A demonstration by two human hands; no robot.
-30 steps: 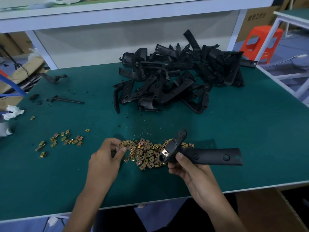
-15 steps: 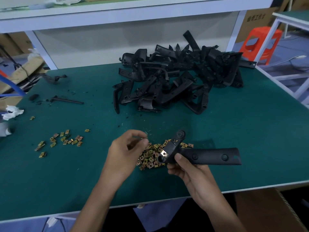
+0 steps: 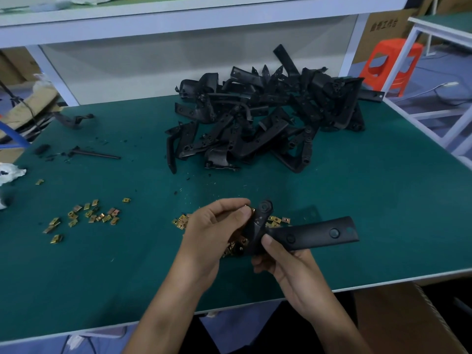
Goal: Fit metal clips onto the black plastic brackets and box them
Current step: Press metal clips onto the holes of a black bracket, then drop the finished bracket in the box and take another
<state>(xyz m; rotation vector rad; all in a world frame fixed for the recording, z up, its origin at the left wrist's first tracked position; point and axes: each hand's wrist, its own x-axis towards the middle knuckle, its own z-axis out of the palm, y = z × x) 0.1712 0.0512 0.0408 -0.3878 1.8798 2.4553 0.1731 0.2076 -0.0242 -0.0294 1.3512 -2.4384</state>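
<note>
My right hand [image 3: 283,261] grips a black plastic bracket [image 3: 314,232] by its bend, the long arm pointing right just above the green table [image 3: 383,200]. My left hand [image 3: 212,233] pinches a small gold metal clip [image 3: 249,208] between thumb and fingers, right against the bracket's short upper arm. A heap of loose gold clips [image 3: 277,221] lies on the table under and behind both hands, partly hidden by them. A big pile of black brackets [image 3: 265,118] sits at the back middle of the table.
A second scatter of gold clips [image 3: 84,217] lies at left. A thin black rod [image 3: 94,154] and plastic scraps lie at far left. A cardboard box [image 3: 408,320] stands below the table's front edge at right. An orange stool [image 3: 390,62] stands beyond the right edge.
My left hand has picked a clip out of the heap and moved right with it up to the bracket's short arm. My right hand kept hold of the bracket, nearly still.
</note>
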